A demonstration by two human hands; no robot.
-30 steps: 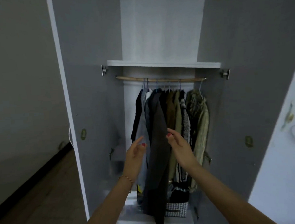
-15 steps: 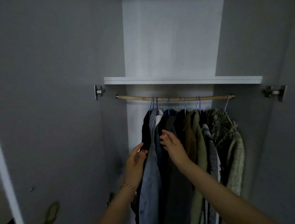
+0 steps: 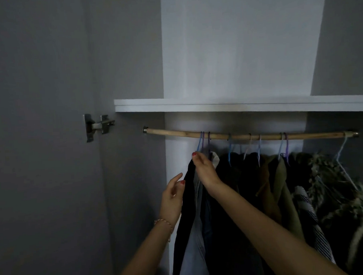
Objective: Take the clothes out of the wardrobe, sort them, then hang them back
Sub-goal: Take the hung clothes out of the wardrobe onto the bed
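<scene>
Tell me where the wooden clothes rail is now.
In the head view, the wooden clothes rail runs across the wardrobe just under the white shelf, right of the metal door hinge; the right hand reaches up just below it.

You are looking into an open cupboard in dim light, with everything in greys. On your left stands the inside face of the grey door [image 3: 40,122], swung open toward you, and a metal hinge [image 3: 98,126] joins it to the left side panel [image 3: 129,66]. The back panel [image 3: 234,43] is pale, nearly white, and is the brightest surface in front of you, darker below the shelf. A white shelf [image 3: 216,105] runs across from the left panel to the right edge of your view. Just beneath it a wooden rail [image 3: 176,133] spans the space, fixed in a metal socket at each end. On the right a grey side panel [image 3: 346,36] rises above the shelf.
</scene>
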